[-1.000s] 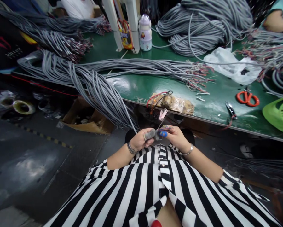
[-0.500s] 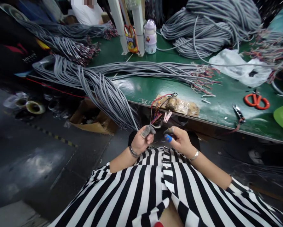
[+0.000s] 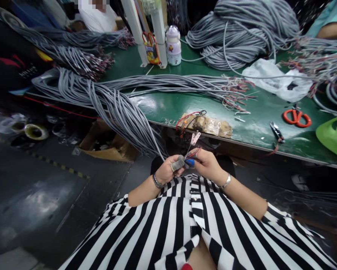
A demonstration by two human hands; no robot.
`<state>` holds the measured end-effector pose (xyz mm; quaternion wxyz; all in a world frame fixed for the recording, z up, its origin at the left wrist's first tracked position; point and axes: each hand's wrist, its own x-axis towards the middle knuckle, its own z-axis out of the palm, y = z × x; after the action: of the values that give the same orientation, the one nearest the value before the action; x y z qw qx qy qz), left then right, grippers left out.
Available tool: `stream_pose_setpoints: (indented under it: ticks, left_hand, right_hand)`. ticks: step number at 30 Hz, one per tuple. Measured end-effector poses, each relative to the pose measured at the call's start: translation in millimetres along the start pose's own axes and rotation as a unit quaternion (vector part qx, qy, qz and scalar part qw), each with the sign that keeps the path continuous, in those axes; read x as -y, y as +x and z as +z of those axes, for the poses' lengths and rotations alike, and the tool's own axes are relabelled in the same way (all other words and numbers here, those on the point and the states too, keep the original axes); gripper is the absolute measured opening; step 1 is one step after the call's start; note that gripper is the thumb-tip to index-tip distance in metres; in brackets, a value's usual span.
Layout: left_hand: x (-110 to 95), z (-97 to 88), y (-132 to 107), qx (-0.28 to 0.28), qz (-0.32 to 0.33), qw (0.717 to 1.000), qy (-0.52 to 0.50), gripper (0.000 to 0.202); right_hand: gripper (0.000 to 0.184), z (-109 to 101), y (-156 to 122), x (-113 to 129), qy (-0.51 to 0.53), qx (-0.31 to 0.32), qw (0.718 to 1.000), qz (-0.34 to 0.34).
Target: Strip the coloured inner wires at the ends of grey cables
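Note:
My left hand (image 3: 167, 170) and my right hand (image 3: 206, 164) meet close to my chest, just below the green table's edge (image 3: 241, 144). Both are closed, pinching the thin coloured wires (image 3: 191, 153) at the stripped end of a grey cable (image 3: 146, 137). That cable runs up and left into a thick grey bundle (image 3: 112, 105) draped over the table edge. Grey finger cots cover my left fingertips and a blue one sits on a right finger. A small pink clip (image 3: 195, 137) hangs just above my hands.
More grey cable lies along the table (image 3: 179, 80), with big coils (image 3: 241, 30) behind. Red scissors (image 3: 296, 117), small cutters (image 3: 276, 131), a white bag (image 3: 275, 80), a green fan (image 3: 336, 133) and a bottle (image 3: 173, 45) stand about. A cardboard box (image 3: 106, 146) sits on the floor. Another person (image 3: 97, 15) is opposite.
Half a second ago my hands were apart, the left holding the cable end. They have come back together on the coloured wires.

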<state>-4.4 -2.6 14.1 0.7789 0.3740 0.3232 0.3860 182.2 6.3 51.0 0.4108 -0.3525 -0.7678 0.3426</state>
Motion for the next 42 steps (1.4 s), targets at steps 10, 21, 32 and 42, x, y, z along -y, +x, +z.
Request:
stream_pose_setpoints:
  ticks: [10,21,32,42]
  left_hand:
    - [-32.8,-7.7,3.9,0.150,-0.022,0.969,0.197,0.056]
    - [-57.7,-10.2,11.6,0.036,0.443,0.745,0.497,0.015]
    - [-34.2,-22.0,44.6,-0.038,0.412,0.767,0.490,0.014]
    - [-38.1,-31.4,56.1,0.018,0.401,0.782,0.477,0.015]
  right_hand:
    - [0.037,-20.5,-20.9,-35.0,0.377,0.007,0.884,0.277]
    - [0.044,-26.7,-6.1,-66.9,0.452,-0.134,0.798,0.375]
    - [0.056,-10.4,30.9,-55.4,0.441,-0.090,0.816,0.362]
    - [0.060,-0.7,43.0,-57.2,0.469,-0.128,0.799,0.354]
